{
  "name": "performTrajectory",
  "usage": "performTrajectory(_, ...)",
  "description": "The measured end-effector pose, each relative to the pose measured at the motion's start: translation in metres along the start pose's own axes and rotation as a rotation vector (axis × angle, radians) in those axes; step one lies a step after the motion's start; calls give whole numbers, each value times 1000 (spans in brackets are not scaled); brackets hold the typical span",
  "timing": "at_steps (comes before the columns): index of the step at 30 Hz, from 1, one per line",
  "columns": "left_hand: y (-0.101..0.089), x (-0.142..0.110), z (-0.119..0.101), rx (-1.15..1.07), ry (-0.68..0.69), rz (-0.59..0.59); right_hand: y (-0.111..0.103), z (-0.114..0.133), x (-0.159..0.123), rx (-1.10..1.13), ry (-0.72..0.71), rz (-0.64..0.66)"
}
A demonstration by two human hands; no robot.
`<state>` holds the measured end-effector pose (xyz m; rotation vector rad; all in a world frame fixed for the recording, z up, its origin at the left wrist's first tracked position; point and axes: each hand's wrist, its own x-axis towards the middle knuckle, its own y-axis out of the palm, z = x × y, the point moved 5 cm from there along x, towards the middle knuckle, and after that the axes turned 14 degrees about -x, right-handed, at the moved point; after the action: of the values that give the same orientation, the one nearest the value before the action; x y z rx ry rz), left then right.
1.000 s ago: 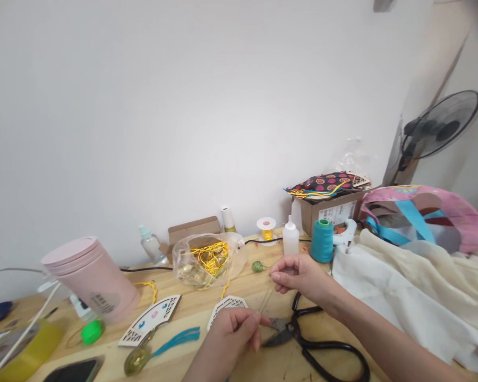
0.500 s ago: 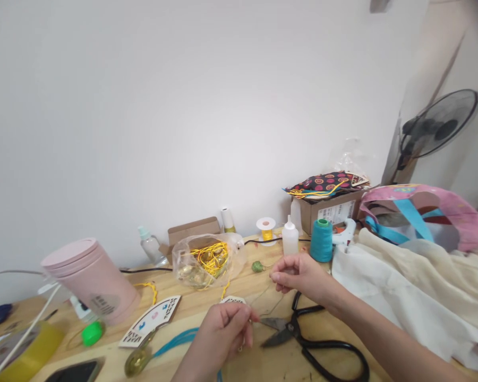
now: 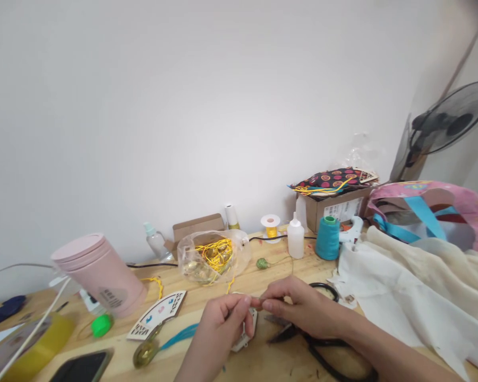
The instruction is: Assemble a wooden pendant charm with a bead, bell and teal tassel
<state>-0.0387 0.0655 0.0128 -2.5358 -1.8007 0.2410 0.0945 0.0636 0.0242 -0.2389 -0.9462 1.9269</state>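
My left hand (image 3: 225, 326) is closed in a pinch at the table's front, its fingertips meeting those of my right hand (image 3: 292, 305). Both pinch a thin green thread, mostly hidden by the fingers. The thread (image 3: 281, 261) runs from a small green thread ball (image 3: 262, 263) down behind my right hand. A pale cut-out piece (image 3: 247, 335) shows behind and below my left fingers; whether they also grip it I cannot tell. Black-handled scissors (image 3: 287, 333) lie partly under my right hand. Blue cord (image 3: 179, 337) with a gold bead (image 3: 145, 354) lies left of my left hand.
A fan-shaped cut-out (image 3: 157, 315), pink canister (image 3: 99, 273), phone (image 3: 82, 367) and tape roll (image 3: 40, 347) are to the left. Behind are a bag of yellow cords (image 3: 215, 254), white bottle (image 3: 295, 239) and teal thread cone (image 3: 327, 239). Cream cloth (image 3: 406, 286) covers the right.
My right hand has come down and left to meet my left hand, and the thread between them is no longer stretched out. The view has shifted slightly, moving things rightward.
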Motion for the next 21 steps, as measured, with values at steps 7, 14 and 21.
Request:
performTrajectory(7, 5, -1, 1, -248, -104, 21, -19, -8, 4, 1, 18, -180)
performTrajectory(14, 3, 0, 5, -282, -119, 38, -26, -9, 4, 12, 31, -221)
performTrajectory(21, 2, 3, 6, -233, -99, 36, -33, -21, 4, 108, 144, -238)
